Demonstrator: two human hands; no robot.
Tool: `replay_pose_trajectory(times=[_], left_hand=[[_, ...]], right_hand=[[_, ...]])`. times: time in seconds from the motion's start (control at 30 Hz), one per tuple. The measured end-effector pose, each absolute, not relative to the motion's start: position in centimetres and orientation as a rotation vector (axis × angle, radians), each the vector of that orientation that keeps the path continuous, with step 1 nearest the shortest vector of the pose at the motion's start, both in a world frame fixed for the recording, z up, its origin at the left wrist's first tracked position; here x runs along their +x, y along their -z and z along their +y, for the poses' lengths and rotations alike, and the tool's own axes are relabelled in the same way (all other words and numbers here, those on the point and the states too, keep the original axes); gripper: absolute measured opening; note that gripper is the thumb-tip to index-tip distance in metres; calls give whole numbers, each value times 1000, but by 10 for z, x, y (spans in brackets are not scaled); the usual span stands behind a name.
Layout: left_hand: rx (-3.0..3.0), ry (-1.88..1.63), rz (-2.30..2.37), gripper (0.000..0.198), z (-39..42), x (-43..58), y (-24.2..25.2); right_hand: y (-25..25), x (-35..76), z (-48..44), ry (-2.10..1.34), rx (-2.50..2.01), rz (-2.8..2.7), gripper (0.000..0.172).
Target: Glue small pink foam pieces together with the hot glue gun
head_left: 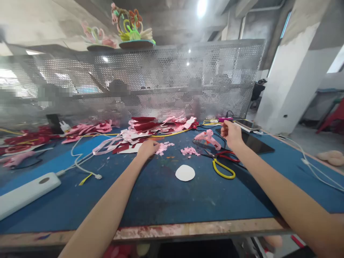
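Pink, ragged scraps (164, 147) are lying by the narrow left hand (147, 149); right hand (232, 135) is hovering, curled; grips unclear.

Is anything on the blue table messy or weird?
Yes, a bit messy. Tiny pink bits lie in a loose pile by the left hand, and a jumbled heap of pink, red and white pieces sprawls behind. Oddly, a small yellow strip lies alone beside a white cable's plug, away from that heap. Nothing looks clearly broken.

Small pale-pink scraps (163, 147) lie in two loose heaps, left of a pink glue gun (207, 137) pointing leftward.
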State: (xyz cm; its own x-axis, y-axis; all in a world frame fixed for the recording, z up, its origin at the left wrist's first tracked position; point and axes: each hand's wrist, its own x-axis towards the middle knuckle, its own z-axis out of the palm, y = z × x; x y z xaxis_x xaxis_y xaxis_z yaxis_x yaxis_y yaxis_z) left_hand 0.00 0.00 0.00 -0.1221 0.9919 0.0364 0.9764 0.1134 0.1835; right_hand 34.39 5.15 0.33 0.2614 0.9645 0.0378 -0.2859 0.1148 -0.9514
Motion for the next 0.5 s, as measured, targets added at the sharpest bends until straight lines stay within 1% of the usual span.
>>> replay_pose_trajectory(times=[0.27,0.5], left_hand=[[2047,-256,2250,27,0,8,0],[2029,-450,2246,28,-5,11,-1]], right_hand=[[9,347,59,-1109,-1233,-953,32],[18,342,57,-1045,-1312,-1287,32]])
